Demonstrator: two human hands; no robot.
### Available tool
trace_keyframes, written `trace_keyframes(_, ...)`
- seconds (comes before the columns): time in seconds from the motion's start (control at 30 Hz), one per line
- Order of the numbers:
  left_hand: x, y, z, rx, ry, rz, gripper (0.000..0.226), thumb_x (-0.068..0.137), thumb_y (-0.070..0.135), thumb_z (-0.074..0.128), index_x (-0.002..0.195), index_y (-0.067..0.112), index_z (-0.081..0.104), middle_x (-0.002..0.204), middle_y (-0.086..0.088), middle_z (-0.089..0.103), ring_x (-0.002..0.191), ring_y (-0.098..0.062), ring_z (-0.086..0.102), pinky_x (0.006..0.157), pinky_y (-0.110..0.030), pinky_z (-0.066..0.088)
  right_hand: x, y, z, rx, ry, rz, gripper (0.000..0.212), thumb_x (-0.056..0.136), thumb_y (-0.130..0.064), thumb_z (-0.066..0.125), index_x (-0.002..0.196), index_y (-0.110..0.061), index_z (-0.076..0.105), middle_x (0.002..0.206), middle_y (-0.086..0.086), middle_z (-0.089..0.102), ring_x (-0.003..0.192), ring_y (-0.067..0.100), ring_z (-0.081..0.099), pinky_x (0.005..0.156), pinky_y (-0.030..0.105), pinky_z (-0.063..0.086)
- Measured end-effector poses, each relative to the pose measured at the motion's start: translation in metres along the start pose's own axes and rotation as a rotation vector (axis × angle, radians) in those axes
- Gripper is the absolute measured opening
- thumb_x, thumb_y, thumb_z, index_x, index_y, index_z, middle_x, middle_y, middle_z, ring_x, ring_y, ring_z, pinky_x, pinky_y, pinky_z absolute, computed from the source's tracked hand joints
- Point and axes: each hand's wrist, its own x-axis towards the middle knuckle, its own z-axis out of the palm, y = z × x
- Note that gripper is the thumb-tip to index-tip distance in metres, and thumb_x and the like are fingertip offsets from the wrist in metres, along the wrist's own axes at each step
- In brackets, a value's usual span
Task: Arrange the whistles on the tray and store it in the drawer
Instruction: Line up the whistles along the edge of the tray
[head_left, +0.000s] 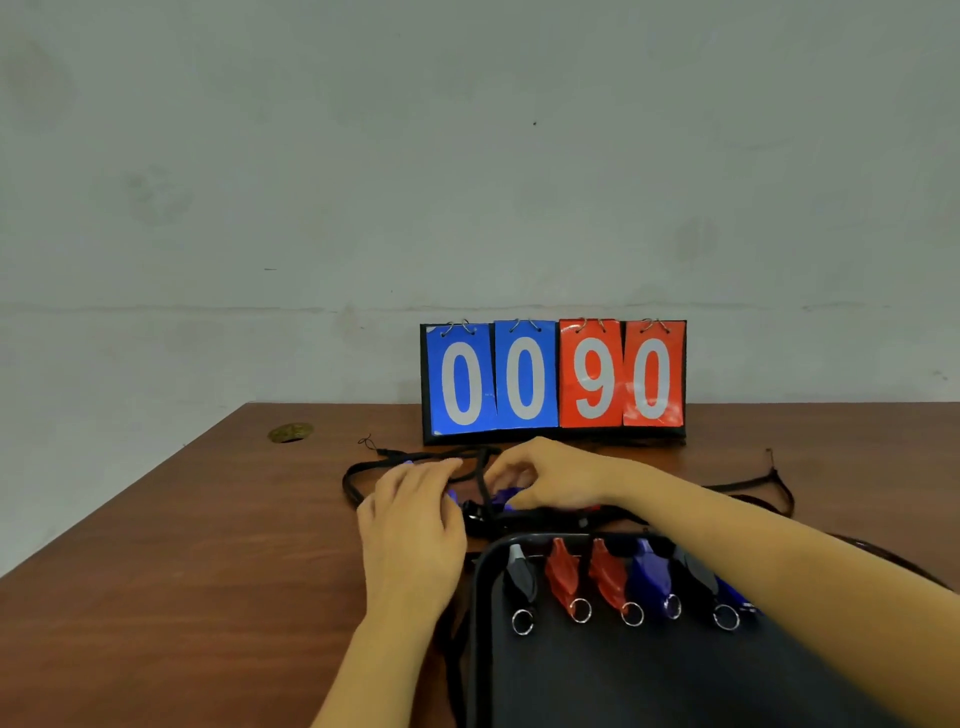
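The right hand (540, 480) was curled, fingertips pinched over a blue whistle (501, 498) just beyond the tray (597, 675). The left hand (415, 525) was laid flat, fingers together, on black cords (363, 467) beside it. Five whistles (563, 574) were lined along the tray's far edge.

A: Your left hand (410, 525) is in shot now, bare, no glove, no ring showing on any finger.

B: Same on your right hand (540, 480). Nothing on it that I can see.

A: Your wrists are bare too. No watch, no band, no strap on either one.

B: And no sleeves. Both your forearms run bare right down to the bottom edge of the frame.

A: Nails look short and plain from here, though they're a bit blurred.
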Motion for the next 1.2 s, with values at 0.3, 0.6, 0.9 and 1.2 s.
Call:
trace_keyframes(0.3,0.001,0.000,0.004,0.160,-0.231,-0.052,0.040,0.091,0.022,0.043,0.130,0.033,0.043,0.124,0.012,0.050,0.122,-0.012,0.035,0.102,-0.032,0.023,-0.013,-0.003,-0.004,-0.273,0.047,0.144,0.028,0.093,-0.024,0.050,0.118,-0.018,0.061,0.125,0.004,0.060,0.111,0.020,0.057,0.096,0.033,0.046)
trace_keyframes(0.6,0.003,-0.001,0.002,0.142,-0.191,-0.109,0.033,0.092,0.031,0.048,0.126,0.032,0.048,0.115,0.010,0.052,0.117,-0.014,0.038,0.096,-0.032,0.030,-0.011,-0.010,-0.005,-0.258,-0.024,0.210,0.039,0.086,-0.015,0.060,0.125,-0.014,0.052,0.129,0.007,0.053,0.115,0.023,0.053,0.094,0.031,0.045)
trace_keyframes(0.9,0.001,0.000,-0.001,0.068,-0.028,-0.182,0.019,0.097,0.031,0.041,0.107,0.035,0.056,0.076,0.012,0.057,0.088,-0.008,0.049,0.081,-0.024,0.020,-0.009,-0.002,-0.010,0.060,0.324,0.335,0.027,0.087,0.000,0.052,0.111,-0.010,0.044,0.110,0.014,0.052,0.086,0.023,0.051,0.064,0.027,0.042)
trace_keyframes(1.2,0.000,0.003,-0.007,-0.118,0.133,-0.271,0.012,0.098,0.026,0.040,0.101,0.029,0.051,0.065,0.014,0.053,0.059,0.003,0.042,0.078,-0.024,0.019,-0.037,-0.008,-0.045,0.816,0.741,0.300,0.037,0.086,0.006,0.056,0.120,-0.008,0.049,0.115,0.011,0.055,0.099,0.020,0.055,0.067,0.024,0.049)
